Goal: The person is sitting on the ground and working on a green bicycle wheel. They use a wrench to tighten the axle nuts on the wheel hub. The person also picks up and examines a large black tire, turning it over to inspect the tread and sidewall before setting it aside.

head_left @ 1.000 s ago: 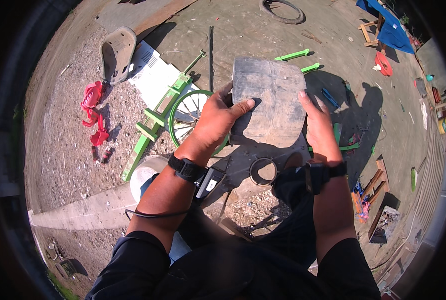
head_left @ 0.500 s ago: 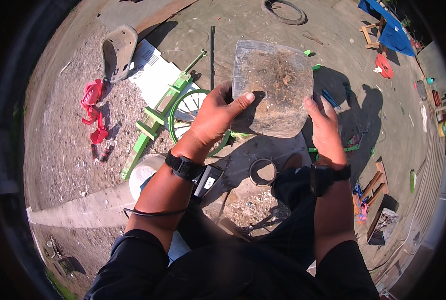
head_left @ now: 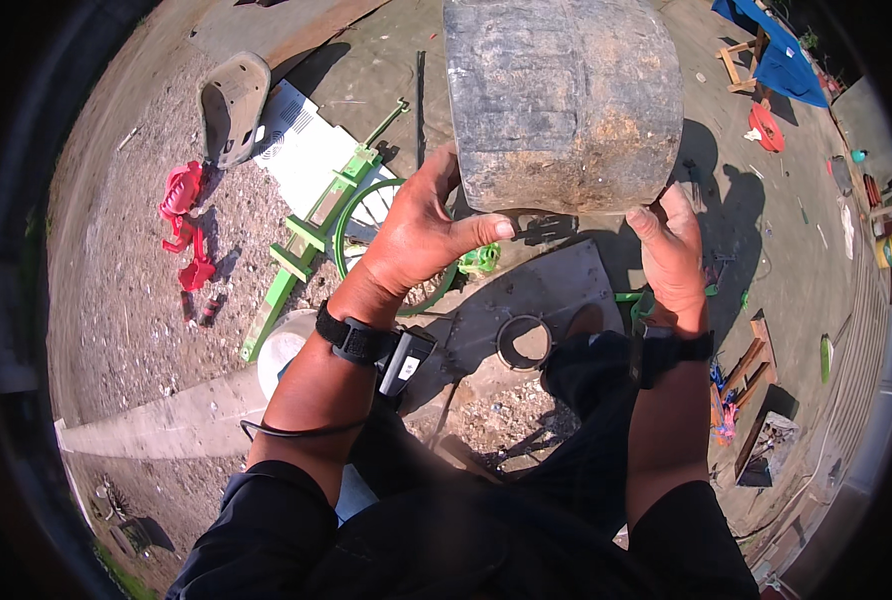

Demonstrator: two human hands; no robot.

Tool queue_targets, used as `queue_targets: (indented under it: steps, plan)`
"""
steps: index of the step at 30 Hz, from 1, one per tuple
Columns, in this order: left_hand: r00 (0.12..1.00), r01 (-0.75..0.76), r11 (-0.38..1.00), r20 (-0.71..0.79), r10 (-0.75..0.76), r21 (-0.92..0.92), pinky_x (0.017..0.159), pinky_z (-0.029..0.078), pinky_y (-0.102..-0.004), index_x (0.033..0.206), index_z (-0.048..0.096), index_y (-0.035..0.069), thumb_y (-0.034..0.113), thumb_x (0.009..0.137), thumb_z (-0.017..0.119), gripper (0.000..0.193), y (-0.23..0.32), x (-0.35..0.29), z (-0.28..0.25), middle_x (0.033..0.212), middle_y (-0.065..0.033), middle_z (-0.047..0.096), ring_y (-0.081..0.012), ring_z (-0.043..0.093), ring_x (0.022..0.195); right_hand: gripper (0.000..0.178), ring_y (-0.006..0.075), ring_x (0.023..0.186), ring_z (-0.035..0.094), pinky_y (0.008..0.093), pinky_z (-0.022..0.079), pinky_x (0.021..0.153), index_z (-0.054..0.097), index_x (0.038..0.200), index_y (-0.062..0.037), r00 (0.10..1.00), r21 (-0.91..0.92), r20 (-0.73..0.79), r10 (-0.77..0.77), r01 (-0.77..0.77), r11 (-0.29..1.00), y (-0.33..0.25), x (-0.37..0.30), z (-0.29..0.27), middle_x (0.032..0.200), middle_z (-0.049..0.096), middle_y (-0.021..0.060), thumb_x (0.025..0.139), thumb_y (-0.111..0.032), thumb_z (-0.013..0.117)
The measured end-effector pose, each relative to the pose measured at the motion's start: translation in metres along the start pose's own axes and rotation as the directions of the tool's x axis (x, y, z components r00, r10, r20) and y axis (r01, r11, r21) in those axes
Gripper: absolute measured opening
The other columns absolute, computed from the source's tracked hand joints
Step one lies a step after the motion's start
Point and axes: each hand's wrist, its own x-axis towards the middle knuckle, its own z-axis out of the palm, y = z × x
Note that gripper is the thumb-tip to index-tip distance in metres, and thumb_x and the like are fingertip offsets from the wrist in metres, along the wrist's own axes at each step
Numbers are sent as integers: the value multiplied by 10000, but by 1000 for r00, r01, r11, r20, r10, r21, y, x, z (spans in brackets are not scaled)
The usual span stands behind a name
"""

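A grey, scuffed drum-like thing [head_left: 566, 105] with a curved wall and brown dirt stains is held up at the top middle of the head view. Its upper end runs out of the picture, so I cannot tell its exact kind. My left hand [head_left: 416, 230] grips its lower left edge, thumb stretched along the bottom and fingers mostly hidden behind. At the lower right corner, my right hand [head_left: 671, 255] holds it with thumb in front and fingers at the side. Both wrists wear black straps.
Left of the hands stands a green metal frame [head_left: 311, 235] with a green spoked wheel [head_left: 344, 240]. A white panel [head_left: 296, 135], a grey tub [head_left: 231, 105] and red pieces [head_left: 183, 190] lie beyond it. Near my feet is a round ring [head_left: 506, 345]. Wooden pieces [head_left: 751, 370] lie at right.
Both hands have raised and tipped the grey thing. Its curved side now faces me instead of the dirty flat face, and it looks larger and higher.
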Motion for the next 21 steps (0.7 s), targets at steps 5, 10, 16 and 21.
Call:
queue_targets:
  steps: [5,10,16,21]
  plan:
    - [978,170,946,-72,-197,-277,1005,453,-337,1353,450,-64,334,851,787,724,8,0,4,1234,-157,614,-216,582,1150,682,170,1149,535,320,375,1022,513,1315,44,998,-38,45,-32,34,999,3,0,9,1235,604,97,868,-414,746]
    - [849,479,844,-119,-516,-242,893,537,-319,1259,507,-125,245,891,752,577,-22,-8,14,1152,-178,655,-207,653,1002,432,148,1019,588,282,436,920,610,1204,58,931,41,-98,352,-349,936,39,-4,26,1112,662,82,933,-269,689]
    - [795,559,775,-75,-602,-296,877,545,-325,1220,545,-116,236,880,763,536,-17,-5,13,1106,-164,673,-204,655,982,444,160,1029,594,299,443,940,592,1235,49,892,32,-112,438,-437,899,41,-5,23,1125,657,92,916,-238,706]
    - [983,124,988,-125,-135,-94,943,494,-322,1315,480,-75,178,801,835,673,-6,-3,9,1190,-147,638,-198,602,1086,536,162,1081,596,306,464,958,519,1291,60,1000,-75,-25,3,-5,997,24,0,12,1181,642,105,861,-148,762]
